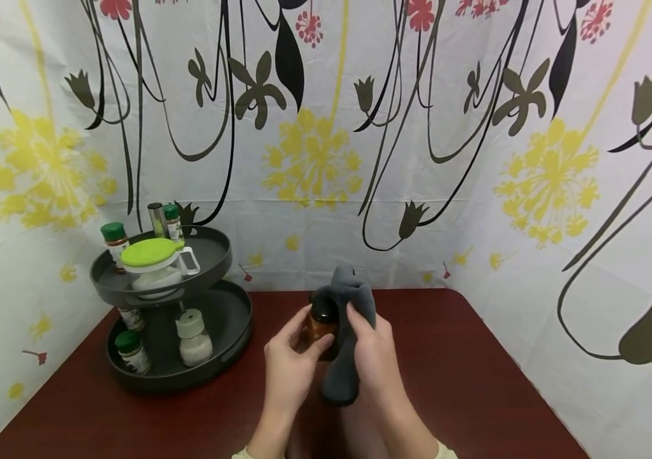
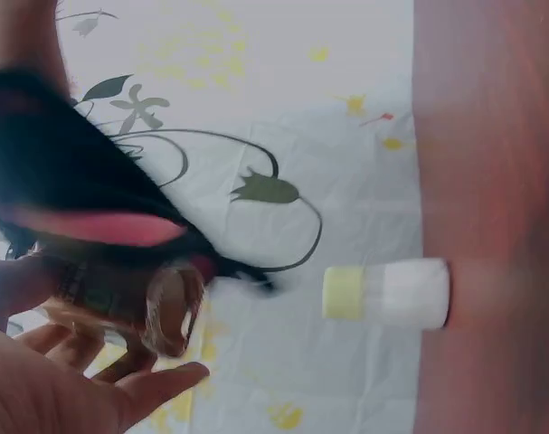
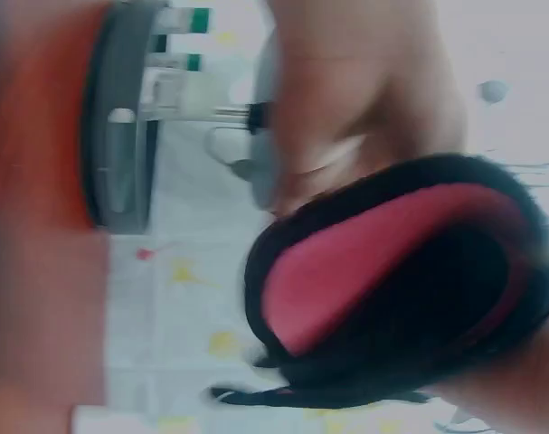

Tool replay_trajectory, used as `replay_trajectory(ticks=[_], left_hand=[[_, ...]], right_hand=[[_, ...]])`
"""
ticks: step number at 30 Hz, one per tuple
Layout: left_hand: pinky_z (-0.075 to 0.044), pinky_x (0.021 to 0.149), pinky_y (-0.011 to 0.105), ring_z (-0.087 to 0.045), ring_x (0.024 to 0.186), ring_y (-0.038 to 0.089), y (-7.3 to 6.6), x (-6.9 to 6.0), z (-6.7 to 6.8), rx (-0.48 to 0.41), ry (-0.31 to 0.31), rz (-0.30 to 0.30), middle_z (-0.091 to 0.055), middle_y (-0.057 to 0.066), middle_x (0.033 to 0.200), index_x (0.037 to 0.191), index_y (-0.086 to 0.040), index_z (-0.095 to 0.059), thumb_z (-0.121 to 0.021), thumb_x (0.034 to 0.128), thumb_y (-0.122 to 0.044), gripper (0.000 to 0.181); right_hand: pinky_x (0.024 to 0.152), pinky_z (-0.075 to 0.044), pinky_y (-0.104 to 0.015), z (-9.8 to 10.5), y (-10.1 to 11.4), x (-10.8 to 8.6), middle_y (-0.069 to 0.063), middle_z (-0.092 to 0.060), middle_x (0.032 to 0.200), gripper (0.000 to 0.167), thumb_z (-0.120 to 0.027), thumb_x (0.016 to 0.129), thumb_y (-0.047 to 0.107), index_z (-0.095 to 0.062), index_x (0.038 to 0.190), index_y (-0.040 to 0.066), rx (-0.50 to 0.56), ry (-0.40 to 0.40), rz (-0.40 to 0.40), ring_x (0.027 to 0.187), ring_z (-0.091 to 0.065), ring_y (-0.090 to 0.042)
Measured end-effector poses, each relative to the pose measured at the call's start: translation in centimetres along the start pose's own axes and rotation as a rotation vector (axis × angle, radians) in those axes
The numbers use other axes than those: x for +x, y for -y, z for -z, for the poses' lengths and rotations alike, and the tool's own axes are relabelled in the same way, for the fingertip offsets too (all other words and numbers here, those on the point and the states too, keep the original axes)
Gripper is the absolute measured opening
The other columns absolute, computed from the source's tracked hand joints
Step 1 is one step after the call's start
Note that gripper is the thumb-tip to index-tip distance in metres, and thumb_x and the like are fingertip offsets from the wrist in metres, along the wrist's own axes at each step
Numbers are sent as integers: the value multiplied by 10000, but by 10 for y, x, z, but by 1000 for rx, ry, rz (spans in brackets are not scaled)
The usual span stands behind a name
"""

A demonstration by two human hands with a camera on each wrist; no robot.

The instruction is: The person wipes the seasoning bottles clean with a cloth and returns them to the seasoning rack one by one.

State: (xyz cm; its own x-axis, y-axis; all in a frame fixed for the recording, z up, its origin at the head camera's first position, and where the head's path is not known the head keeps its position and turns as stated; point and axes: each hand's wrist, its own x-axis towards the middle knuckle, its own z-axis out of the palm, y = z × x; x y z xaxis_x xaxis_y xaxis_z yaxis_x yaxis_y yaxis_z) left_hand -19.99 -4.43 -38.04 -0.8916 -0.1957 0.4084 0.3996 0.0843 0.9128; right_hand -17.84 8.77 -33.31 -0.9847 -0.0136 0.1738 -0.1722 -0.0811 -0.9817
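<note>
My left hand (image 1: 291,370) grips a small glass spice jar (image 1: 322,328) with a black cap and reddish-brown contents. In the left wrist view the jar (image 2: 120,303) lies tilted, its clear base outward, between the thumb and fingers of the left hand (image 2: 57,384). My right hand (image 1: 376,357) pinches a dark grey cloth (image 1: 340,380), which lies against the jar's side and hangs below it. Seen from the right wrist, the cloth (image 3: 392,289) is folded over, with a pink inner face; the right hand (image 3: 364,108) is partly blurred.
At the left stands a two-tier dark turntable (image 1: 234,354). It bears green-capped spice jars (image 1: 133,352), a lime-lidded container (image 1: 156,264) and a shaker (image 1: 194,338). A white bottle (image 2: 405,294) with a pale yellow cap stands on the table (image 1: 452,382). Patterned cloth walls enclose it.
</note>
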Motion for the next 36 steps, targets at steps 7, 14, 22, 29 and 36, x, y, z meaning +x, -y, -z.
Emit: replay_trajectory(ticks=[7,14,22,29,36], left_hand=[[-600,999,461,-739,1224,311,-3,6,6,-31,-50,-7,-741,94,1365,1414,-169,-697,-838,911,-54,535],[-609,992,419,-743,1219,298,0,4,4,-37,-4,36,-732,92,1382,1439,-167,-677,-828,920,-50,552],[-617,963,432,-759,1183,280,0,5,4,-49,-82,-24,-750,89,1345,1407,-169,-700,-832,907,-23,537],[-618,966,402,-758,1188,272,0,6,3,-44,-34,-20,-750,63,1348,1391,-207,-709,-841,910,-67,518],[-603,986,453,-752,1203,283,-1,7,6,2,-44,-43,-754,70,1343,1385,-185,-718,-855,896,-68,521]], right_hand=[[1044,-533,-451,-7,-22,-4,-119,-657,1438,593,-454,1142,449,-498,1559,30,41,2,-76,1219,-675,-208],[1132,-463,-526,-3,-6,1,-112,-656,1449,554,-501,1116,485,-581,1504,99,10,-6,-30,1311,-641,-256],[1075,-523,-504,-14,-27,-3,-132,-644,1463,575,-459,1142,443,-518,1547,40,33,-18,-23,1291,-651,-258],[1133,-475,-525,-8,-12,8,-105,-662,1444,527,-485,1129,455,-587,1504,100,-25,0,10,1322,-635,-256],[1066,-531,-483,-8,-35,3,-127,-677,1417,557,-457,1143,440,-547,1521,41,2,-7,-59,1231,-681,-218]])
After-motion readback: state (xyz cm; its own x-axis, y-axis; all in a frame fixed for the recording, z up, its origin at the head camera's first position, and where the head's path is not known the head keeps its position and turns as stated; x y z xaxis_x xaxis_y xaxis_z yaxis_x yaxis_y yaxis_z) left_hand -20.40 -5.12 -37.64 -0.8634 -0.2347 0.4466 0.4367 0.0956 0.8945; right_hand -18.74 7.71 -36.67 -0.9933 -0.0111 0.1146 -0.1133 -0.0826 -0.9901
